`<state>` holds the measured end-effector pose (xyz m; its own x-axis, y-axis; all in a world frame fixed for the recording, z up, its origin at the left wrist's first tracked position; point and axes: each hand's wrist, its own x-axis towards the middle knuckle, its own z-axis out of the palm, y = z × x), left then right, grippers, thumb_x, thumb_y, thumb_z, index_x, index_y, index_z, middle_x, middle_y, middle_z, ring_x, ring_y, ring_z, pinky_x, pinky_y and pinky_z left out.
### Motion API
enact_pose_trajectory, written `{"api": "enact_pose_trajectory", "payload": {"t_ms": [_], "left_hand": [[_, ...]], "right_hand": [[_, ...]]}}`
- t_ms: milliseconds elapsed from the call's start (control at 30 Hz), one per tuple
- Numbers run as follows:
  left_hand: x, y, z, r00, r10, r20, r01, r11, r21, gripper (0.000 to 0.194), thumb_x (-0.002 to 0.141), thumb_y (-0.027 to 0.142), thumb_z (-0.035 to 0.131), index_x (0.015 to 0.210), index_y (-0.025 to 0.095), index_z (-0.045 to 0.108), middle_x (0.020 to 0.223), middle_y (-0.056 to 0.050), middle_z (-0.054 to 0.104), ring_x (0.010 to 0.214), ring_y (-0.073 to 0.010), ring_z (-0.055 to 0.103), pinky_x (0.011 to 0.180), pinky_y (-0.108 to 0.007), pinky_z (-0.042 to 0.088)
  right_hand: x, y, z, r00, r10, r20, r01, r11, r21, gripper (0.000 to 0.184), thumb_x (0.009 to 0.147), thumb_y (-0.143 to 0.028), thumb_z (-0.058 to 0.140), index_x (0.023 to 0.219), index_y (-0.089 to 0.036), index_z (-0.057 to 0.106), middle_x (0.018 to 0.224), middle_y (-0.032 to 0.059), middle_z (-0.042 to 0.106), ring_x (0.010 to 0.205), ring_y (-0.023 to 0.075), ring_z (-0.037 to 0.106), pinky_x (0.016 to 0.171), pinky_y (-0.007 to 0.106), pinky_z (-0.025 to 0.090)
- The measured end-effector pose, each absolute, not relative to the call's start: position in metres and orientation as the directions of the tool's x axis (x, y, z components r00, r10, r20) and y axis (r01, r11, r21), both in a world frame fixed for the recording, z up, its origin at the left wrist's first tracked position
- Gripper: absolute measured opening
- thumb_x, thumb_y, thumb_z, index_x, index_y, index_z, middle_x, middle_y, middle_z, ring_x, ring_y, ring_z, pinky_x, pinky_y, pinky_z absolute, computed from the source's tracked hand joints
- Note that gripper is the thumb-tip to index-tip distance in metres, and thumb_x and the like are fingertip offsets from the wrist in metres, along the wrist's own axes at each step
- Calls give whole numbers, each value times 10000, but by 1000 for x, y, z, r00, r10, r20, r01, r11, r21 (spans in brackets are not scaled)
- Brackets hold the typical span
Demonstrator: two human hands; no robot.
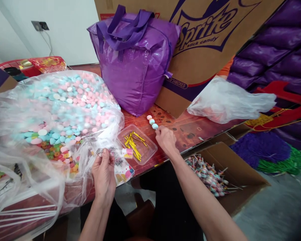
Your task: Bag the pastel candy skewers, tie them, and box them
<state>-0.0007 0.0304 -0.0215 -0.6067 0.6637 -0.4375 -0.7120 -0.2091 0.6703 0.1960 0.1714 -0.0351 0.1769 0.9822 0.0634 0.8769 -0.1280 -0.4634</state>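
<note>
My right hand (166, 140) is closed at the lower end of a candy skewer (152, 122), whose pink, white and blue candies stick out past my fingers. Between thumb and fingers, my left hand (104, 167) pinches a clear printed plastic bag (119, 153) with a colourful end. Gold twist ties (135, 145) lie in a shallow clear plastic tray (152, 152) between my hands. More printed bags (124, 172) lie on the table just beyond my left hand. A big clear sack of pink, blue and white candies (72, 97) spreads out at the left.
Behind the tray stands a purple zip bag (137, 67) against a large cardboard box (203, 60). A white plastic bag (228, 100) sits at right. Below the table edge, an open carton (243, 174) holds many finished candy sticks (210, 177). White sticks (27, 214) lie at lower left.
</note>
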Motion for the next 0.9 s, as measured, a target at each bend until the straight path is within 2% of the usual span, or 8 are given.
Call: {"api": "enact_pose_trajectory", "payload": {"t_ms": [133, 200, 267, 333, 467, 600, 700, 900], "left_hand": [[-4, 32, -22, -591, 661, -463, -737, -208, 643, 296, 627, 264, 906, 756, 150, 665, 697, 45, 652, 617, -48, 579, 608, -157, 470], [-7, 32, -21, -582, 660, -475, -747, -204, 632, 283, 646, 271, 895, 750, 150, 662, 681, 42, 651, 601, -53, 583, 601, -165, 466], [-9, 33, -21, -579, 645, -498, -758, -202, 620, 278, 655, 274, 890, 733, 149, 654, 665, 39, 647, 585, -56, 585, 592, -171, 458], [-11, 33, -20, -581, 626, -520, -766, -205, 609, 270, 664, 265, 884, 721, 148, 646, 659, 38, 645, 579, -56, 587, 594, -174, 452], [-11, 32, -19, -566, 618, -546, -782, -193, 592, 254, 693, 250, 865, 707, 147, 634, 648, 39, 644, 579, -56, 590, 607, -180, 452], [-9, 28, -20, -550, 636, -541, -788, -179, 590, 247, 705, 254, 857, 717, 149, 634, 647, 40, 644, 590, -59, 598, 619, -183, 460], [-9, 24, -21, -544, 661, -517, -781, -174, 600, 280, 663, 275, 882, 731, 150, 641, 659, 42, 647, 605, -62, 605, 630, -186, 467], [-16, 18, -22, -569, 729, -380, -669, -142, 729, 383, 572, 353, 915, 695, 152, 613, 662, 35, 651, 612, -75, 610, 633, -201, 480]], "right_hand": [[211, 153, -28, 199, 970, 142, 812, -82, -578, 205, 882, -219, 498, 845, -158, 690, 756, 80, 670, 708, 208, 588, 646, 295, 395], [216, 131, -26, 151, 976, 158, 716, 3, -698, 211, 888, -282, 515, 797, -165, 665, 681, 32, 627, 642, 179, 559, 624, 279, 415], [216, 102, -26, 81, 982, 172, 463, 115, -879, 227, 881, -351, 572, 770, -172, 657, 655, 8, 594, 611, 164, 536, 596, 271, 425], [213, 72, -27, 44, 988, 147, 320, 126, -939, 229, 866, -376, 629, 753, -182, 670, 666, 5, 609, 619, 160, 540, 605, 271, 439], [207, 29, -27, 4, 993, 116, 272, 111, -956, 191, 884, -360, 641, 799, -202, 707, 694, 5, 637, 639, 161, 564, 615, 270, 453], [207, 19, -22, -59, 977, 203, 321, 211, -923, 195, 909, -339, 622, 781, -212, 698, 744, 16, 655, 693, 175, 589, 665, 283, 463], [210, 19, -19, -130, 961, 245, 364, 276, -889, 200, 928, -324, 600, 785, -217, 691, 776, 25, 668, 717, 182, 598, 680, 292, 458], [212, 18, -15, -209, 940, 269, 395, 333, -856, 180, 930, -290, 596, 797, -222, 695, 771, 17, 676, 710, 178, 605, 702, 291, 452]]}}
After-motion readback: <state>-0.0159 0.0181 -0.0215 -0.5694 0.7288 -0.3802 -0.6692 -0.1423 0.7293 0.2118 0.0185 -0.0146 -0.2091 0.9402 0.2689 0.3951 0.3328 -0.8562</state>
